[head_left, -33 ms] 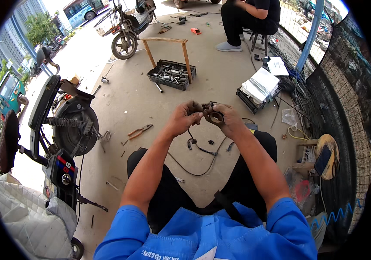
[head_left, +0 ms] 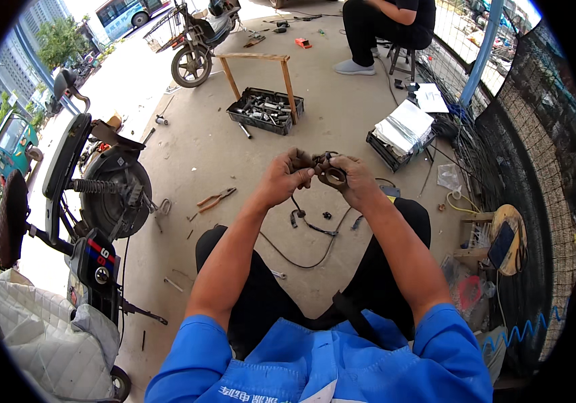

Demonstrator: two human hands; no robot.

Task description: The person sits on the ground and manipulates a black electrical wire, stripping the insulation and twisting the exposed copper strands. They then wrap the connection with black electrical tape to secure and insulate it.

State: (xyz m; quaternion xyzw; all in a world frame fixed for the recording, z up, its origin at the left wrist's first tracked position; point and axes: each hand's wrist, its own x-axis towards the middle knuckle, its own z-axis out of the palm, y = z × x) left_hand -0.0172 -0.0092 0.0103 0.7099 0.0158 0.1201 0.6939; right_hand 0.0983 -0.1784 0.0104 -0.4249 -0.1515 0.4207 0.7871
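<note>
In front of me, my left hand (head_left: 286, 176) and my right hand (head_left: 354, 181) are raised between my knees, gripping a dark, grimy metal part (head_left: 325, 162) with a ring-shaped opening. My right thumb presses at the ring's side, and my left fingers are pinched at its other end, where small details are hard to make out. A black cable (head_left: 297, 208) hangs from beneath my left hand to the floor, where it loops and has small connectors (head_left: 330, 232) along it.
Pliers (head_left: 215, 198) and wrenches (head_left: 173, 284) lie on the floor. A dismantled scooter (head_left: 93, 258) stands left, a crate of metal parts (head_left: 248, 117) ahead, another crate with papers (head_left: 385, 151) and a round wooden board (head_left: 506, 232) right. A seated person (head_left: 385, 30) is farther back.
Both hands and the part they hold sit very slightly higher in the view, as do the surroundings. The grip looks the same.
</note>
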